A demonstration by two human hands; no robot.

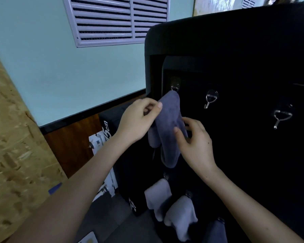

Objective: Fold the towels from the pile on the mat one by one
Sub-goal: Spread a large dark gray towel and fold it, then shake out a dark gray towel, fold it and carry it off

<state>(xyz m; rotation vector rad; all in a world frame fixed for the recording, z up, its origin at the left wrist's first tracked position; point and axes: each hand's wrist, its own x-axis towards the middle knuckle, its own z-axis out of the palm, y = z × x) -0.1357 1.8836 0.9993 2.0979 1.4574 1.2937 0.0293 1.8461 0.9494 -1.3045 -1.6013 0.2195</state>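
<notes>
A grey-blue towel [167, 130] hangs folded from a metal hook [175, 88] on a black upright board [244, 50]. My left hand [139, 118] pinches the towel's upper left edge between thumb and fingers. My right hand [195, 139] holds its right side, thumb pressed on the front of the cloth. Below it, two pale grey towels [157, 197] [181, 218] hang from lower hooks, and a darker one [216, 232] shows at the bottom edge. The mat and the pile are out of view.
Two bare hooks [211, 99] [281, 118] sit to the right on the board. A louvred vent [116, 20] is in the pale wall above. A chipboard panel [12, 146] stands at left, with a black box [111, 130] and white hardware near the floor.
</notes>
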